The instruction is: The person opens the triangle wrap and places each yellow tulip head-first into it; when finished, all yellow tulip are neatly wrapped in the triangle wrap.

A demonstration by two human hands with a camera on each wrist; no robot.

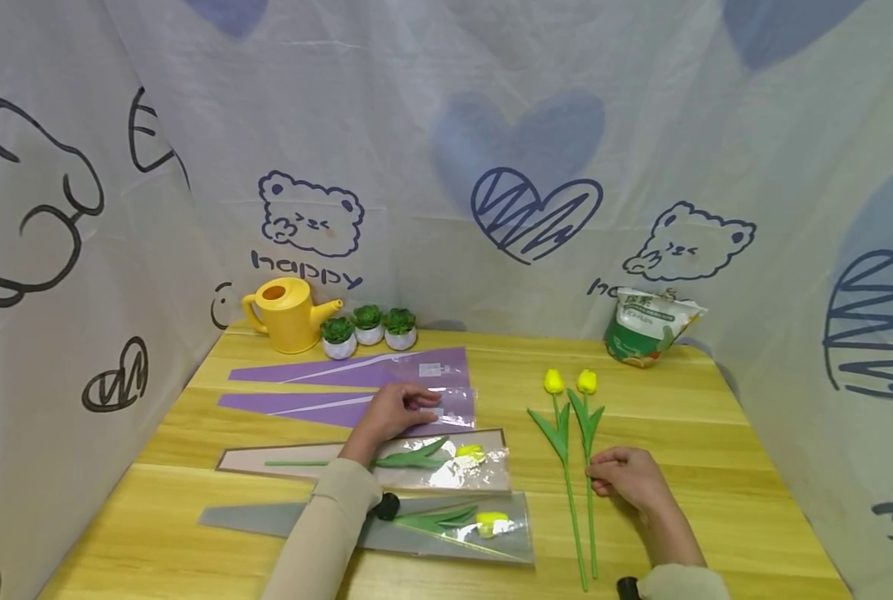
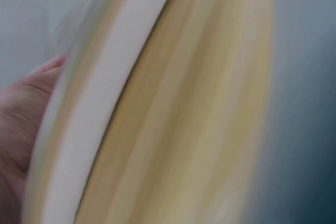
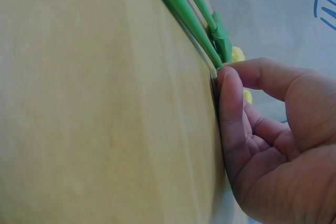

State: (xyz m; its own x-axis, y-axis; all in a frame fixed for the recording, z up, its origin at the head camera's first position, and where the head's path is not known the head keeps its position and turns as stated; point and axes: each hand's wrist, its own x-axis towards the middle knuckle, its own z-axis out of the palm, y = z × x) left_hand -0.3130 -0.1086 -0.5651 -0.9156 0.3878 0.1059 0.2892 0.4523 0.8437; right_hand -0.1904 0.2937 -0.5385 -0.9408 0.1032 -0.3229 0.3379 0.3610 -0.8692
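Observation:
My right hand (image 1: 629,477) pinches the green stem (image 3: 181,17) of the right-hand artificial tulip (image 1: 587,382) between thumb and index finger, low over the table. Left of that flower lies another yellow tulip (image 1: 554,381), its stem nearly parallel. Over the lower of two purple flower sleeves (image 1: 288,407) hovers my left hand (image 1: 397,410), fingers loosely bent by the label and a gap between thumb and fingers. In the left wrist view only part of this hand (image 2: 23,114) shows, at the left edge.
Nearer me lie a pinkish sleeve (image 1: 247,459) and a grey sleeve (image 1: 254,518), each with a yellow tulip inside. Another purple sleeve (image 1: 341,367) lies farther back. Behind stand a yellow watering can (image 1: 288,321), several small potted succulents (image 1: 368,325) and a green-white bag (image 1: 644,329).

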